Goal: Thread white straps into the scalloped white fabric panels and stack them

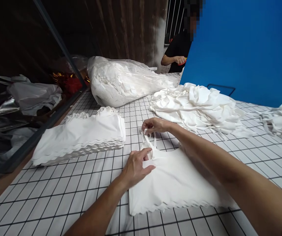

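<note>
A white garment with thin straps and a wavy hem, seemingly a camisole (175,177), lies spread on top of others like it in front of me. My left hand (139,165) rests on its left upper edge, thumb and forefinger apart, near the base of a strap. Just beyond, my right hand (155,125) has its fingers closed at the top of the looped shoulder strap (147,139). My right forearm reaches across above the garment's right side, hiding part of it.
The table has a white cover with black grid lines (82,193). A neat stack of white garments (82,137) stands left. Behind are a clear bag of white cloth (128,82) and a loose white heap (195,105). A blue panel (244,49) rises right; a person (180,49) works behind it.
</note>
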Demonstrator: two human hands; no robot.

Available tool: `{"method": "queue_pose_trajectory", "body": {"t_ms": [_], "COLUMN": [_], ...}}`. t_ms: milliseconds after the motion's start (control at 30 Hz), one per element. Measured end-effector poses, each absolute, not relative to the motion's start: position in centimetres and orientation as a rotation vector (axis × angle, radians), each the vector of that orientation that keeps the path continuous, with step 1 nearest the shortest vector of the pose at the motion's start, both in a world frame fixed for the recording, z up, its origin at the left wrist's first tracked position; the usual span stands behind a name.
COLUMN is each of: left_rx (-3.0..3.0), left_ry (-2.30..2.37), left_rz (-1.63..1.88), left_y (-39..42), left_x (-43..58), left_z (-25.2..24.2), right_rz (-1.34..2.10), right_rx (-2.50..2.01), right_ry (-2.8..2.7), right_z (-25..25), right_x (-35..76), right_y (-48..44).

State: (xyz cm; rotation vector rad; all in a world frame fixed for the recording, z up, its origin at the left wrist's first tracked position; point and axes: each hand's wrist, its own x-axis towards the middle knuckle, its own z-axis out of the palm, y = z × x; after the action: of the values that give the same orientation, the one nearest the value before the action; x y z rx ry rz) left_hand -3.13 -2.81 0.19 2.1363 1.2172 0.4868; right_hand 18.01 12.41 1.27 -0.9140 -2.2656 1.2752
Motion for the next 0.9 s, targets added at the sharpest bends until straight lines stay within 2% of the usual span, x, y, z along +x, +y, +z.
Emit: {"method": "queue_pose_trajectory", "body": {"t_ms": [100, 300, 433, 667, 900], "left_rx": [2.131, 2.145, 2.203, 2.544, 2.719], "left_ry": [1.216, 1.22, 1.183, 1.185, 1.015], "left_rz": [0.499, 0.487, 0.485, 0.811, 0.245], "left_y": [-2.9, -2.9, -2.7, -2.8, -3.5], "left_x": [-3.1, -3.1, -3.5, -3.2, -3.0], "left_z": [0.3, 0.8, 0.6, 0.3, -0.8], "right_rz": [1.294, 0.95, 0.872, 0.821, 0.824], "right_rx": [-0.9, -0.993, -1.052, -1.176, -1.257], "right_ry": [-2.327, -2.289, -2.255, -2.188, -2.274], "right_z": [1.6, 1.1, -0.2, -1.3, 0.3], "right_x": [18.5, 17.9, 17.1, 16.9, 17.4], "right_y": [12.7, 12.7, 12.8, 12.8, 13.0]}}
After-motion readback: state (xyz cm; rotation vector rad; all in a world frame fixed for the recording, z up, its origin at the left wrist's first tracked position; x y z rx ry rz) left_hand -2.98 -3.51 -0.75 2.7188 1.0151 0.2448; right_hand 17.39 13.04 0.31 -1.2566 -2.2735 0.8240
